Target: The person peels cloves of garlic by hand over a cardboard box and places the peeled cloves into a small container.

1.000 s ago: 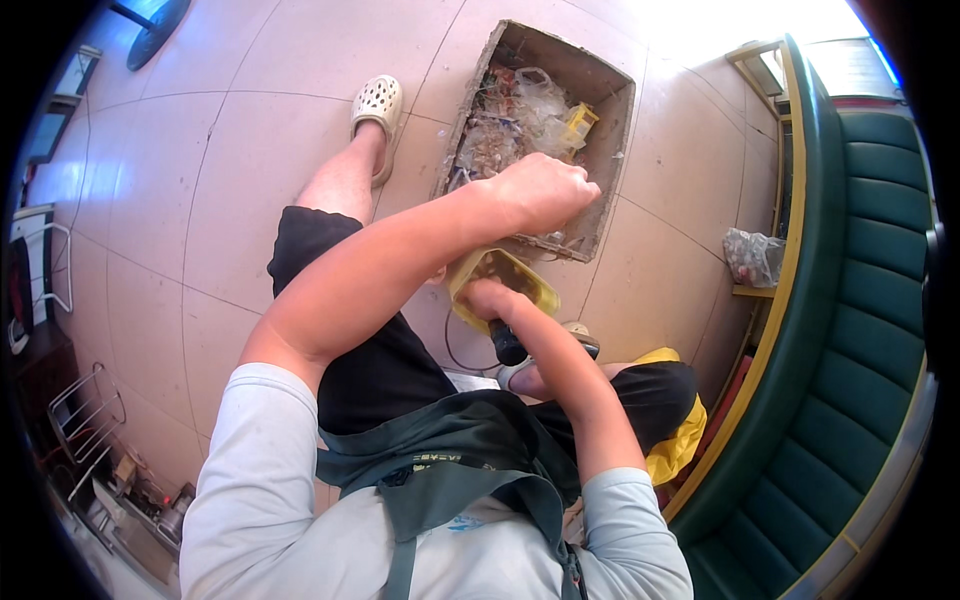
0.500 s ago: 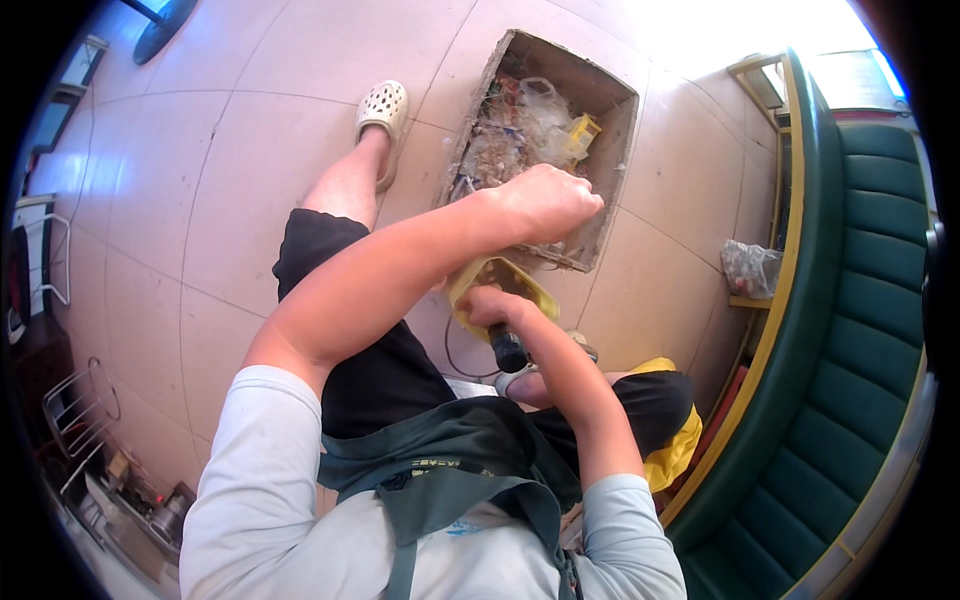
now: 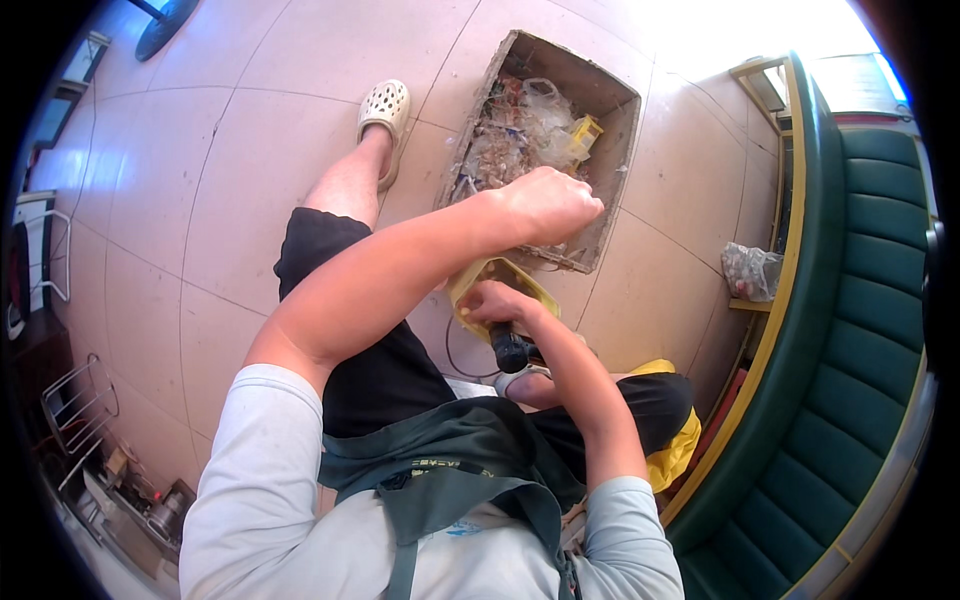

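Observation:
My left arm reaches across in front of me, and my left hand (image 3: 552,205) is closed in a fist over the near end of a rectangular bin (image 3: 618,185) of litter. What that fist holds, if anything, is hidden. Below it, my right hand (image 3: 497,302) dips into a yellow open container (image 3: 535,288), its fingers curled together at the inside. Whatever they grip is too small or covered to name. Just under the right wrist is a black cylindrical part (image 3: 510,352), and a thin dark cord or hoop (image 3: 450,350) curves beside it.
Plastic bags and scraps (image 3: 535,115) fill the bin. A green padded bench (image 3: 880,250) with a yellow frame runs along the right, a tied plastic bag (image 3: 750,270) at its base. Wire rack (image 3: 80,405) and appliances line the left. My clog-shod foot (image 3: 385,108) rests beside the bin.
My right hand has risen slightly and shifted a little right inside the yellow container, so more of its fingers show. The left fist stays almost where it was.

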Demonstrator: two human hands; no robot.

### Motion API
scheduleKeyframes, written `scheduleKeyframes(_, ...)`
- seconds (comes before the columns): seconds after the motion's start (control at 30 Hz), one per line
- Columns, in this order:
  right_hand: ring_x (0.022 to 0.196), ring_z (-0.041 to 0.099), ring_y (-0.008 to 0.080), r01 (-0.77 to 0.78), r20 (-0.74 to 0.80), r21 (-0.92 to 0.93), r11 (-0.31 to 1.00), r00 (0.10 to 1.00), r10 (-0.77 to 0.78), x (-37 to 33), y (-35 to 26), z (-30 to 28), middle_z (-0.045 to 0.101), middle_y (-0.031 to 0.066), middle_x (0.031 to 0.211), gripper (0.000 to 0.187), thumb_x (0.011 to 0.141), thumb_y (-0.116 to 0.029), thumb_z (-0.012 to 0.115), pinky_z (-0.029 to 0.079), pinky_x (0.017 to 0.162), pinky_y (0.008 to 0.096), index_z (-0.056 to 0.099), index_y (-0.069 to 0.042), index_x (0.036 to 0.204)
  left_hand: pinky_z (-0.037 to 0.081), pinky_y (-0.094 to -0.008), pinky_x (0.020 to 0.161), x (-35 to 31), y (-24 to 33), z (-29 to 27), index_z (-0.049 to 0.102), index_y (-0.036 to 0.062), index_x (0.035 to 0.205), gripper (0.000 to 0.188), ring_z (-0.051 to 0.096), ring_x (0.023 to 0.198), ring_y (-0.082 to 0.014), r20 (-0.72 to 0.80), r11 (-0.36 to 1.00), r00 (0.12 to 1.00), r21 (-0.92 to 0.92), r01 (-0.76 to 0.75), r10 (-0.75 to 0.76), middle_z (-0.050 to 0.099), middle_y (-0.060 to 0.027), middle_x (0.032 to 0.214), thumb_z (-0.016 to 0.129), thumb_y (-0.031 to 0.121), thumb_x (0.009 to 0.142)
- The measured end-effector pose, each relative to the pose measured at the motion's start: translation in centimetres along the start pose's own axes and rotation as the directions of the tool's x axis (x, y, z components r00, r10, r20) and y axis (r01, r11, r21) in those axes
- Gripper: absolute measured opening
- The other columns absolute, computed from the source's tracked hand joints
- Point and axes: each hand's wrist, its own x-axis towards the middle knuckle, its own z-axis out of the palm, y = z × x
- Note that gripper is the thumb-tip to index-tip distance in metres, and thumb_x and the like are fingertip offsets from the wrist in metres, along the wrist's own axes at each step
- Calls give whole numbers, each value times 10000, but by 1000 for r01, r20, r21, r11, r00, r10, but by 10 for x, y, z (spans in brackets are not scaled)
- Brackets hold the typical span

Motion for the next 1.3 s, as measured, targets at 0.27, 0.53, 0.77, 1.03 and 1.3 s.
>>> scheduleKeyframes(0.27, 870, 717, 204, 34, -147, 69, 997, 989, -23, -16, -3, -1, 761, 97, 978, 347, 788, -186, 827, 566, 807, 348, 754, -50, 1099, 594, -461, 760, -1, -1, 8, 656, 10, 991, 186, 729, 910, -367, 63, 1000, 998, 18, 24, -26, 699, -181, 961, 700, 63, 818)
scheduleKeyframes(0.53, 820, 687, 104, 37, -183, 582, 813, 979, 87, -86, -25, -40, 697, 41, 857, 257, 917, -92, 754, 556, 673, 265, 664, -17, 1145, 590, -467, 762, -1, 0, 11, 656, 19, 1004, 175, 725, 919, -375, 97, 999, 995, 39, 23, -27, 701, -181, 971, 680, 102, 851)
scheduleKeyframes(0.77, 756, 628, 73, 528, -847, 237, 816, 523, -92, -171, -65, -126, 672, 19, 917, 205, 961, -62, 714, 553, 663, 276, 655, -29, 1155, 559, -448, 787, 9, 4, -5, 658, 42, 1071, 158, 718, 914, -357, -165, 929, 952, -312, 197, -257, 715, -195, 977, 627, 154, 963)
scheduleKeyframes(1.03, 775, 657, 194, 353, -948, -251, 901, 98, -303, -169, -87, -143, 689, 103, 967, 192, 929, -25, 727, 553, 714, 312, 653, -23, 1106, 537, -335, 689, 29, 24, -11, 647, -15, 1077, 303, 671, 759, -166, -183, 797, 914, -569, 202, -362, 693, -99, 824, 739, 255, 977)
scheduleKeyframes(1.3, 773, 634, 86, 633, -965, 134, 763, 258, -45, -173, -80, -151, 708, 55, 960, 215, 985, -55, 661, 550, 692, 272, 674, -31, 1198, 525, -227, 616, 39, 5, -19, 630, 28, 1175, 208, 627, 749, -84, 66, 249, 899, -950, 189, -432, 661, -29, 927, 677, 164, 1026)
